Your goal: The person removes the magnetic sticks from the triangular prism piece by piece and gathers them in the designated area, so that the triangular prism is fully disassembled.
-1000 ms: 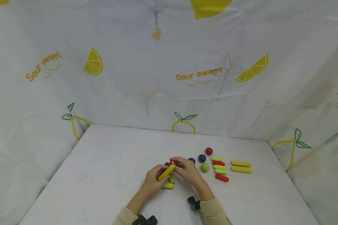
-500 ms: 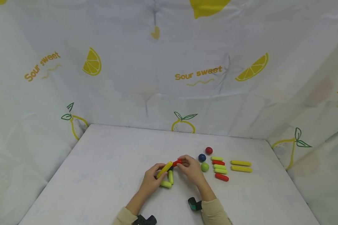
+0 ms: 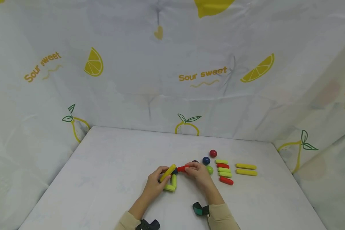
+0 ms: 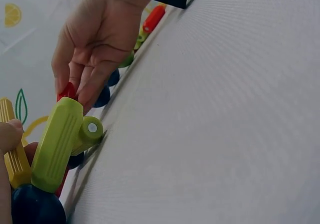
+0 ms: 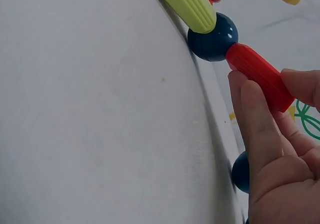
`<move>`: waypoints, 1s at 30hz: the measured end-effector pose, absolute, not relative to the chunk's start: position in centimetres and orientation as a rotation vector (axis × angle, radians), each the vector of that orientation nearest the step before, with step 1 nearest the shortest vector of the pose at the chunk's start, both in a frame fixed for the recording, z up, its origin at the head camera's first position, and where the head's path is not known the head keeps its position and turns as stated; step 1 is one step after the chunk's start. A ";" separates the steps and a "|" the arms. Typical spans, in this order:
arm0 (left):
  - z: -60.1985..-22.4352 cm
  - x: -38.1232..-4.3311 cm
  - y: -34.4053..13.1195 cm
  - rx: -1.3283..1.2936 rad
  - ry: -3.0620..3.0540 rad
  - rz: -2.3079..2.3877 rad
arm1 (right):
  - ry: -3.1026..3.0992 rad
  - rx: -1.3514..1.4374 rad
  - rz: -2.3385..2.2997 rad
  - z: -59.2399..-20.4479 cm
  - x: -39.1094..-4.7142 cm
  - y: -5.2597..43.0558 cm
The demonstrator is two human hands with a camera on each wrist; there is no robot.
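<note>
My left hand point(image 3: 154, 183) grips a yellow rod point(image 3: 168, 173), its thumb on the rod in the left wrist view. Around that hand is a frame of light green rods point(image 4: 57, 144) and dark blue balls point(image 4: 38, 205). One light green rod point(image 4: 90, 128) shows a pale round spot on its end. With thumb and fingers, my right hand point(image 3: 200, 175) pinches a red rod point(image 5: 262, 78). The red rod's inner end meets a blue ball point(image 5: 214, 37) that also joins a green rod point(image 5: 187, 5). Part of the frame is hidden behind my left hand.
Right of the hands lie a green ball point(image 3: 209, 169), a blue ball point(image 3: 206, 160) and a red ball point(image 3: 213, 153). Beyond them is a column of short green and red rods point(image 3: 226, 180), then two yellow rods point(image 3: 246, 172). A printed cloth hangs behind the white table point(image 3: 118, 153).
The red rod has turned from end-up beside the yellow rod to lying sideways against the blue ball. My right hand has shifted right with it; my left hand has barely moved.
</note>
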State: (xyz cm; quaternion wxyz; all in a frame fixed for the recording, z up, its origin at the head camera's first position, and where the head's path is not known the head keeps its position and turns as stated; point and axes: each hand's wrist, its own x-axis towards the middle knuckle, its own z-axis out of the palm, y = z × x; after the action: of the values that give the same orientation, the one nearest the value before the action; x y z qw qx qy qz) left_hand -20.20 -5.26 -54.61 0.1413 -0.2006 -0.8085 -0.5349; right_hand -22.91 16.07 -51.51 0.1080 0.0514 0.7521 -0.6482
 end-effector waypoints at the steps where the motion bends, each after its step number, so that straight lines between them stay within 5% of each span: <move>1: -54.6 -20.2 -5.3 -0.577 -2.336 -1.547 | 2.174 0.153 -1.936 -51.6 -22.9 16.1; 16: -54.5 -20.0 -5.3 -0.604 -2.372 -1.511 | 2.113 -0.013 -1.955 -50.3 -22.2 15.8; 30: -54.3 -19.9 -5.3 -0.593 -2.357 -1.552 | 2.363 0.413 -1.842 -49.2 -17.3 23.7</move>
State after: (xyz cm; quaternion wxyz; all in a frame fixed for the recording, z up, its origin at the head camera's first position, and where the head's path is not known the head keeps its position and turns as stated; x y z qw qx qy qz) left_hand -19.89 -5.32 -54.32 0.1287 -0.2041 -0.8105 -0.5337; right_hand -17.31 23.71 -49.22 0.0586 0.1362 0.7799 -0.6081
